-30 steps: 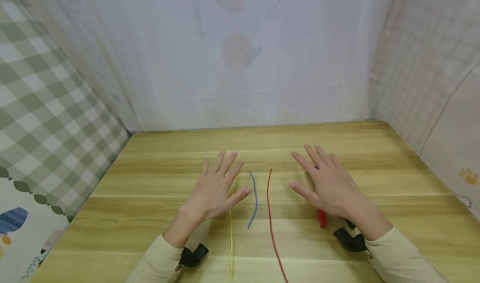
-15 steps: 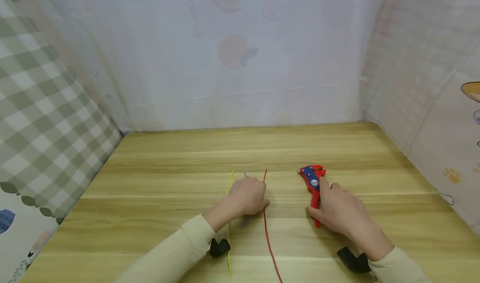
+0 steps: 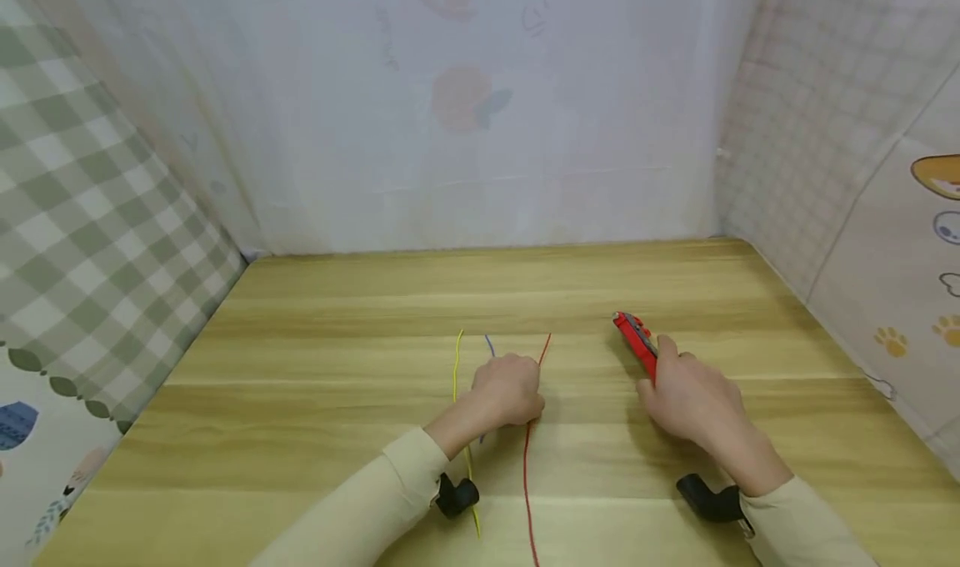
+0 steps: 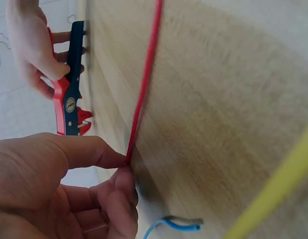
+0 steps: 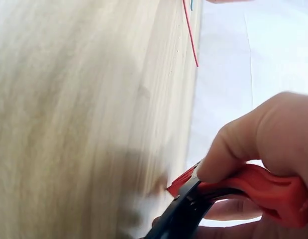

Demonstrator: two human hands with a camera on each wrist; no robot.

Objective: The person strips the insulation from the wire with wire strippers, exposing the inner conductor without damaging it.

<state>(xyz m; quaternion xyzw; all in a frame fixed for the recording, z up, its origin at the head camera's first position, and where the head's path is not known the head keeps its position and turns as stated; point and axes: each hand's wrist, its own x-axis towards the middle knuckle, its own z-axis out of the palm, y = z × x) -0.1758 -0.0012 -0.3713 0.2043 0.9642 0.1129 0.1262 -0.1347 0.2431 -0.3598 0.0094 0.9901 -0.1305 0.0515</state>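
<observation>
Thumb and finger of my left hand [image 3: 506, 390] pinch a thin red wire [image 3: 527, 484] partway along its length. The left wrist view shows that pinch closely, with the red wire [image 4: 144, 89] running up from the fingertips. My right hand [image 3: 693, 396] grips a red and dark-blue wire stripper [image 3: 636, 342] by its handles, its head pointing away from me. In the right wrist view the wire stripper [image 5: 263, 186] lies within the curled fingers. Just left of the red wire, a short blue wire [image 3: 490, 344] is partly hidden beneath my left hand.
A yellow wire [image 3: 456, 367] lies on the wooden table [image 3: 300, 434], passing under my left wrist. Black wrist mounts [image 3: 457, 496] hang below both sleeves. A pale curtain [image 3: 480, 175] closes off the back, and a green checked cloth [image 3: 82, 208] the left side.
Both hands, spread flat over the table earlier, have come down. The left now pinches the red wire and has shifted its far end rightward. The right has picked up and turned the wire stripper.
</observation>
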